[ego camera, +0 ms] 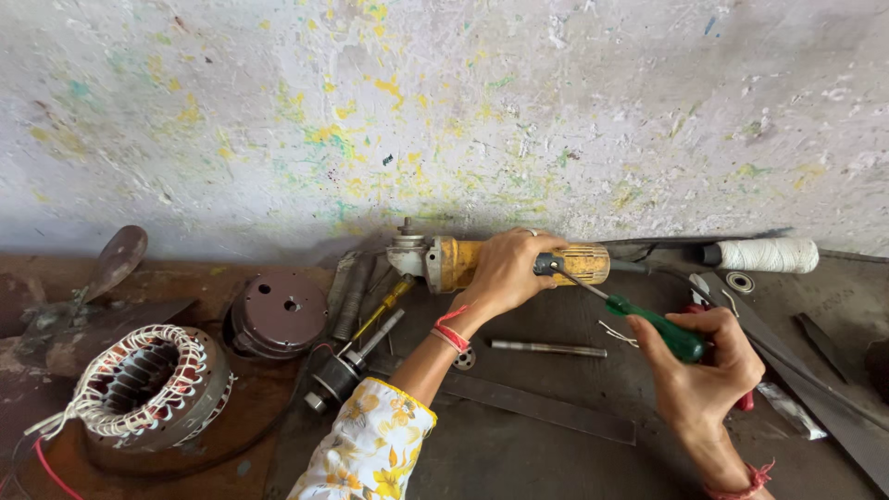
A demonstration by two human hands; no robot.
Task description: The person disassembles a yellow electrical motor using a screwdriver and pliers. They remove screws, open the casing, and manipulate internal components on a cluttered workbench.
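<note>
Head view, the only one I have: my left hand point(507, 273) is wrapped over the top of the yellow angle grinder point(463, 261), fingers closed around its body and pressing it onto the dark workbench point(519, 444). The grinder lies flat with its long axis running 9 to 3 o'clock, the metal gear head at the 9 o'clock end and the ribbed tail at 3 o'clock, close under the paint-flecked wall point(444, 111). My right hand point(704, 370) sits at about 4 o'clock from the grinder, fist clamped on the green-handled screwdriver point(669, 335). Its shaft slants up toward 10 o'clock, and the tip meets the grinder's body just right of my left-hand fingers point(546, 248). So the tool reaches the grinder from the lower right, across its long axis. A loose steel rod point(548, 348) lies between my forearms; a wound motor stator point(148, 381) stands well off at 8 o'clock.
</note>
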